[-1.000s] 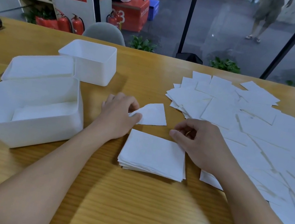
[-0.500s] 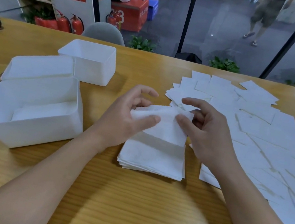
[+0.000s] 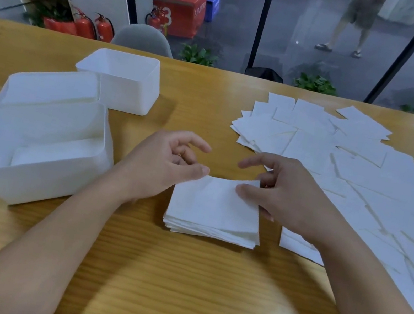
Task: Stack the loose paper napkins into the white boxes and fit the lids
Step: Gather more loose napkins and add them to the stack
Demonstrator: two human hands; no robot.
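Both hands pinch the far edge of the top napkin (image 3: 213, 199), the left hand (image 3: 162, 168) by thumb at its left corner, the right hand (image 3: 284, 195) at its right corner, other fingers loosely spread. The sheet seems to be resting on the napkin stack (image 3: 211, 228) on the counter (image 3: 179, 276). Loose napkins (image 3: 352, 160) spread to the right; the white boxes (image 3: 35, 154) stand to the left.

One head-worn view looks forward and down, close over the wooden table (image 3: 179, 276); wide-angle.
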